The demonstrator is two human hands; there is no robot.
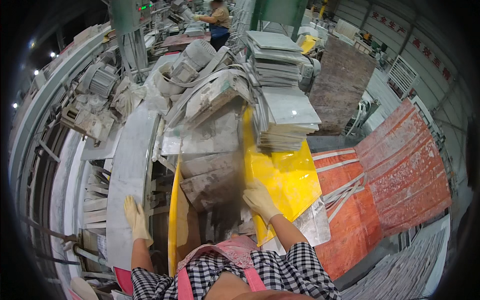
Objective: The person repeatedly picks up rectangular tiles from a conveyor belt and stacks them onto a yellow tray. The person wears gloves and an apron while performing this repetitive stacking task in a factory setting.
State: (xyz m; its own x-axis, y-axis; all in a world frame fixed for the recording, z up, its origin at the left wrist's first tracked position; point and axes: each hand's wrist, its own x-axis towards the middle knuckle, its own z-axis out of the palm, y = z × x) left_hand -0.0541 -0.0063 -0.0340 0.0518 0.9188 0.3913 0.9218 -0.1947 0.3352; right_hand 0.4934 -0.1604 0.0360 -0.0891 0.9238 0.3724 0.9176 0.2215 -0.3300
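Note:
My left hand (134, 218), in a pale cream glove, lies flat with its fingers stretched out on a long grey-white stone slab (129, 170) at the left. My right hand (261, 201), gloved the same way, is at the inner edge of a yellow sheet (285, 175). Its fingers are curled and their tips are hidden, so what they grip cannot be made out. Just left of it is a dark, blurred area. Between my hands stands another yellow panel (175, 215), upright, beside brownish, dusty boards (212, 180).
A tall stack of pale stone tiles (287, 112) stands beyond my right hand. Dusty motors (102, 80) and machine parts line the far left. Orange-red sheeting (345, 215) with white straps spreads at the right, near stacked thin slabs (407, 270). Another person (219, 22) stands far back.

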